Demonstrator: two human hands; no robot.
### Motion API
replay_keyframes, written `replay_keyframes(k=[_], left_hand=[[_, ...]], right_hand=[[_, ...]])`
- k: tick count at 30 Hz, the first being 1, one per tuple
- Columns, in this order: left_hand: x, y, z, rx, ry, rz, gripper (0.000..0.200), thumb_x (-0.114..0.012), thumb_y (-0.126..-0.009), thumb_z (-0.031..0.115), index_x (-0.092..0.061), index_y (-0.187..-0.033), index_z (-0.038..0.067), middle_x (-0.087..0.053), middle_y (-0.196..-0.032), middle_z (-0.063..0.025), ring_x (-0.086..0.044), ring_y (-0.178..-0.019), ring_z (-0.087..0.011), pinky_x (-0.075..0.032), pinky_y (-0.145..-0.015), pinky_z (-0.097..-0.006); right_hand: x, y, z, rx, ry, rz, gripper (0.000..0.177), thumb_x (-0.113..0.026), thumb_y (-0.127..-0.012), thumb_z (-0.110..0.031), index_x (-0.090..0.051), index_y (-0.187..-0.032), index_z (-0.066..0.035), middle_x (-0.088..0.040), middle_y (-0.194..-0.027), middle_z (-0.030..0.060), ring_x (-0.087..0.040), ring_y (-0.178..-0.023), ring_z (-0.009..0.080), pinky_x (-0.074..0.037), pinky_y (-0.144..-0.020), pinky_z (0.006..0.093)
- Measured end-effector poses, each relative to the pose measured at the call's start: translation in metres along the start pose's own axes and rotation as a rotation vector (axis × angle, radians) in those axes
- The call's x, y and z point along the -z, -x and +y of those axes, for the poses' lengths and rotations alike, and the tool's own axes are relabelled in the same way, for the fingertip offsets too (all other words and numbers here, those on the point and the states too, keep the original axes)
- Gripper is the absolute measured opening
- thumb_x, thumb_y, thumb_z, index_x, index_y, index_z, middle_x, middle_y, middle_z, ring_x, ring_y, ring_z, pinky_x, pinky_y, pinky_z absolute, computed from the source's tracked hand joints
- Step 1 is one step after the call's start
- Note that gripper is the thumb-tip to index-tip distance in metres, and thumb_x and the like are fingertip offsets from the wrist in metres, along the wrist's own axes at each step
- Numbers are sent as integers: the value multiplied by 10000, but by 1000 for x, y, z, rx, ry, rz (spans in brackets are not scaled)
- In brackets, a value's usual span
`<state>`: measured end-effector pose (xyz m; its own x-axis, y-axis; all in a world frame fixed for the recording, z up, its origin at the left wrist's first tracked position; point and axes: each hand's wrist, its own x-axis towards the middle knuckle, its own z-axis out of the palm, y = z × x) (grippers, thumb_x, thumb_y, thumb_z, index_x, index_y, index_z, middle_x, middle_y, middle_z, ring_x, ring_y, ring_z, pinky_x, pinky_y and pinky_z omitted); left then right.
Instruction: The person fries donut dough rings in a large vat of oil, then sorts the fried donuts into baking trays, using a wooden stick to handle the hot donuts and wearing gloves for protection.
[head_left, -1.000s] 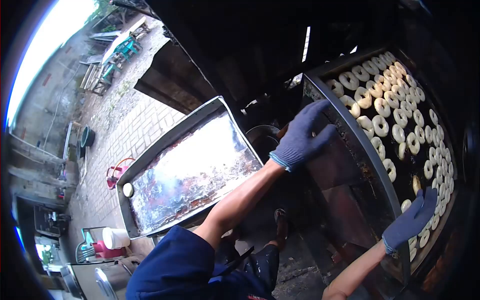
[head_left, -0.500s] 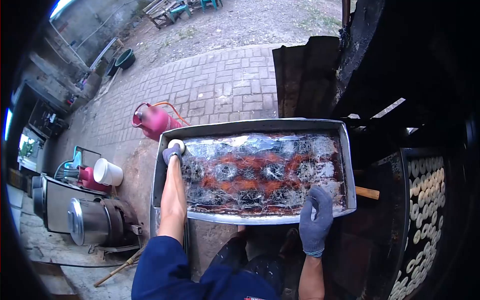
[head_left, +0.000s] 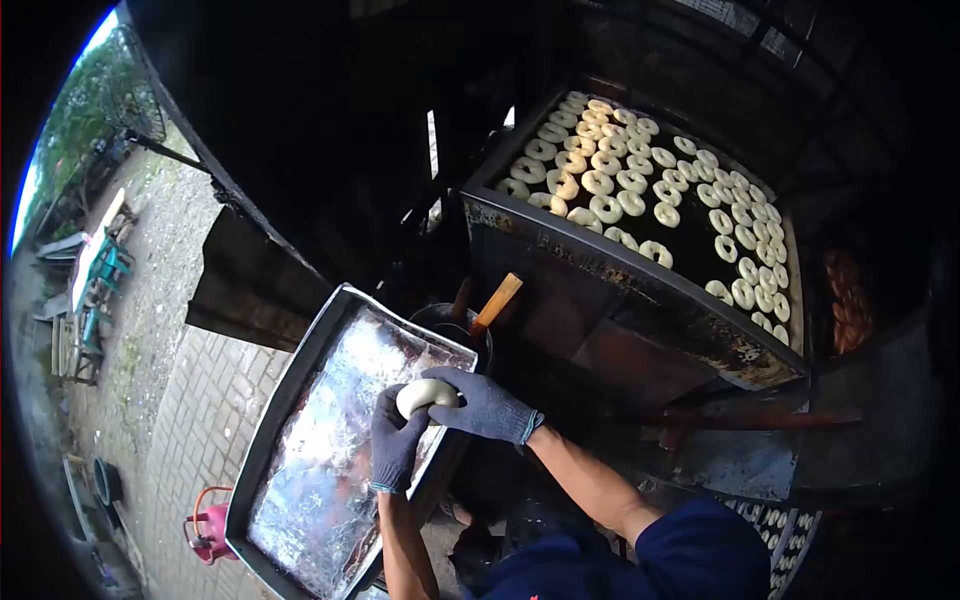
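A pale dough ring (head_left: 427,397) is held between my two gloved hands, above the near edge of a shallow metal tray (head_left: 235,515). My left hand (head_left: 396,445), in a dark grey knit glove, has its fingers wrapped round the ring's left side. My right hand (head_left: 490,408), gloved the same way, grips the ring from the right, its fingers over the back. The fingers partly cover the ring. The tray's bottom is scratched and shiny, with no other dough on it in view.
At upper right a large black pan (head_left: 690,237) in a rusty metal stand holds several dough rings. A wooden handle (head_left: 497,303) sticks up from a round container beside the tray. A pink gas cylinder (head_left: 212,532) stands on the paving at lower left.
My view has turned right, toward the pan of rings. My left hand has lifted the dough ring from the tray's far left corner, and my right hand has left the tray's edge to grip it.
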<state>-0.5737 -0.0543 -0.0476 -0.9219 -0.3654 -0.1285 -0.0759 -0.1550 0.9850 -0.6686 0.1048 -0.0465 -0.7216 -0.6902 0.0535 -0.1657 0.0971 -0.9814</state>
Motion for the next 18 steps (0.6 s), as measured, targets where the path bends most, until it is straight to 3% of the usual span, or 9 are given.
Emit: replay_keyframes(k=[2,4,7,9,11,13,15,17,18], left_hand=[[-75,-11,6,29,17,-59,402,-641,-872,55,-514,-1248,-4,-610,-1138,-102,-591,-1048,-181,-485,-916,-307],[-121,-7,16,68,-81,-64,458,-649,-877,97,-497,-1295,-13,-601,-1196,-127,-570,-1123,-212,-469,-965,-337],[-100,22,-55,264,188,-166,431,-621,-937,137,-481,-1321,-1,-606,-1217,-133,-586,-1111,-220,-483,-951,-335],[-89,76,-58,471,407,41,473,-614,-962,234,-452,-1350,17,-548,-1298,-161,-554,-1178,-269,-485,-968,-392],[-50,129,-90,637,664,504,605,-614,-942,420,-431,-1364,26,-443,-1408,-190,-481,-1270,-329,-460,-998,-501],[-8,163,-87,623,848,984,730,-587,-894,577,-439,-1358,33,-331,-1496,-193,-402,-1337,-355,-423,-1013,-583],[53,196,-98,438,834,1066,794,-545,-861,663,-455,-1355,48,-422,-1441,-200,-458,-1290,-377,-413,-1030,-587],[111,217,-123,183,1007,943,669,-511,-887,545,-514,-1302,21,-550,-1311,-213,-550,-1184,-378,-455,-1012,-541],[132,223,-136,167,995,989,596,-492,-876,451,-542,-1259,-3,-589,-1247,-214,-582,-1134,-372,-476,-998,-519]], right_hand=[[77,19,-13,-66,27,80,404,-720,-812,-201,-613,-1158,-24,-670,-1029,109,-630,-958,180,-512,-856,342],[152,40,-9,-87,194,281,353,-702,-796,-168,-619,-1111,-31,-670,-995,123,-639,-921,187,-512,-847,345],[292,70,21,-82,432,730,331,-721,-782,-155,-639,-1070,-14,-682,-965,163,-672,-886,264,-528,-799,382],[387,88,52,-170,504,806,351,-713,-766,-176,-646,-1068,-8,-690,-945,183,-679,-874,289,-528,-779,384],[469,104,97,-326,694,738,351,-706,-724,-203,-656,-1010,-8,-686,-936,199,-676,-862,324,-525,-770,407],[529,113,144,-538,843,596,414,-725,-696,-258,-657,-1016,-4,-684,-952,211,-672,-894,351,-525,-775,420],[559,113,172,-669,1042,588,442,-735,-702,-286,-648,-1023,5,-682,-968,226,-662,-924,389,-521,-803,443],[563,104,176,-665,1083,676,442,-741,-697,-315,-638,-973,15,-674,-893,251,-664,-885,398,-518,-805,466],[556,91,169,-716,1065,722,526,-703,-734,-285,-591,-1123,51,-651,-995,278,-644,-954,426,-517,-831,470]])
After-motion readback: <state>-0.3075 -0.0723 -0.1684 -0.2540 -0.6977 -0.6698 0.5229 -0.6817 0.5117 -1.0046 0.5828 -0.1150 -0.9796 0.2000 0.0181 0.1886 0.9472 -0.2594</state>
